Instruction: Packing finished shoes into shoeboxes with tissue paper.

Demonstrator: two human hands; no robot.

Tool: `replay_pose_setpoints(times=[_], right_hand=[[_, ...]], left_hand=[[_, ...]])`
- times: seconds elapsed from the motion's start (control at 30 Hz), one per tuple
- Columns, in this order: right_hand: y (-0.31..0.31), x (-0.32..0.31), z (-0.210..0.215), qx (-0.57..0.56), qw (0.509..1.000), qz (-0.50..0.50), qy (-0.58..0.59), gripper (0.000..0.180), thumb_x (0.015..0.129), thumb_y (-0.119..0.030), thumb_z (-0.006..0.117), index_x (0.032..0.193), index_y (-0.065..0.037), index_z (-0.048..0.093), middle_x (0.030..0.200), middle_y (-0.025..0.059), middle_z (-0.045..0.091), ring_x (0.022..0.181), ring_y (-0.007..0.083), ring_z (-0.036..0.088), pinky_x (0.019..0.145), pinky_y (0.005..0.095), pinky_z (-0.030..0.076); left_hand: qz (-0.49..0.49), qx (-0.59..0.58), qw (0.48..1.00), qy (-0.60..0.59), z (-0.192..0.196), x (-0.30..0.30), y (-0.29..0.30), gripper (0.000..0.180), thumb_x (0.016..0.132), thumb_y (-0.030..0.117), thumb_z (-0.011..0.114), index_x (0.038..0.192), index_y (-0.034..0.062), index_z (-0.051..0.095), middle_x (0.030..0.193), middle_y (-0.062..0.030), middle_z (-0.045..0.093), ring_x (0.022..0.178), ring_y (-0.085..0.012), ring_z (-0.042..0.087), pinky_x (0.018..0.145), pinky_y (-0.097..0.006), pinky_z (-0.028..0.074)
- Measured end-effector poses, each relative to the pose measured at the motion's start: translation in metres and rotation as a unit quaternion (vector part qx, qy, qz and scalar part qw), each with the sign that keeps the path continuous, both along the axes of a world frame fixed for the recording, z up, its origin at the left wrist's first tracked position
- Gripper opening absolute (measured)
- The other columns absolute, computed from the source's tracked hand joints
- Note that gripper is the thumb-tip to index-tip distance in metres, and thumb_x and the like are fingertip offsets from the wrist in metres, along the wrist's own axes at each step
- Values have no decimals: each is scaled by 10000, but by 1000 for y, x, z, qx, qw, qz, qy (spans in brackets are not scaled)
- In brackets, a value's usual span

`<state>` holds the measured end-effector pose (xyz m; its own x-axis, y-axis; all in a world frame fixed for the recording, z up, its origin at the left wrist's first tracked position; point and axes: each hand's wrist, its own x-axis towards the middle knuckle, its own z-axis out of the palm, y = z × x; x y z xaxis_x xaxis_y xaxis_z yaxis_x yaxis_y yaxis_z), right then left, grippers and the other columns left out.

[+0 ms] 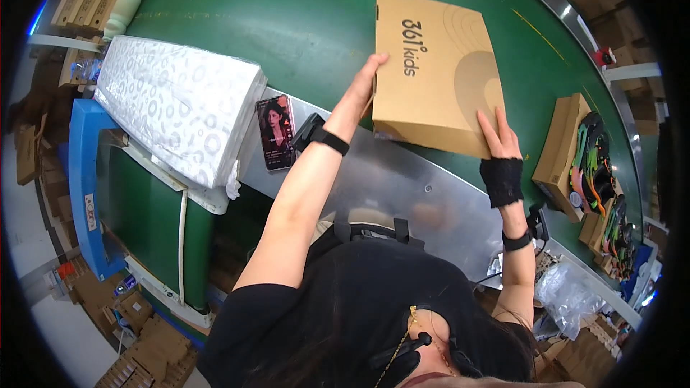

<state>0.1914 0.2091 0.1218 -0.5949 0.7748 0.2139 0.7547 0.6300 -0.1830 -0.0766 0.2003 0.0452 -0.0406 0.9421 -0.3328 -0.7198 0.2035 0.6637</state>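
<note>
A closed brown cardboard shoebox [442, 93] with dark print and curved lines on its lid is over the green work surface, in front of me. My left hand [365, 88] grips its left side, the fingertips showing at the lid's edge and the rest partly hidden. At the near right corner, my right hand [501, 136] has its fingers on the lid; its thumb is out of sight. A black wristband [329, 141] circles my left wrist, and a black knit cuff [502, 181] covers the right one. I cannot tell whether the box rests on the surface.
A stack of white patterned sheets in clear wrap [180, 104] lies at left, beside a lit phone [276, 133]. A metal ledge [424, 208] runs along the near edge. Open boxes with colourful items [593, 162] stand at right, above a clear plastic bag [568, 291].
</note>
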Motion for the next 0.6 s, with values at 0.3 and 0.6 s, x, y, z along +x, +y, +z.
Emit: replay_pose_setpoints(times=[0.3, 0.6], right_hand=[[-63, 57, 28, -25, 981, -78, 175, 445, 708, 25, 549, 1145, -9, 467, 1093, 134, 538, 892, 248, 573, 781, 298, 447], [-18, 215, -83, -307, 687, -421, 506, 527, 752, -309, 631, 1136, 11, 463, 995, 83, 585, 868, 155, 599, 693, 222, 440]], left_hand=[[54, -34, 998, -21, 55, 12, -101, 532, 767, 398, 470, 1119, -1, 453, 987, -122, 561, 822, -198, 582, 689, -305, 492], [54, 320, 919, 226, 114, -77, -220, 681, 812, 456, 452, 1320, 62, 226, 1350, -118, 263, 1200, -297, 294, 1010, -417, 227]])
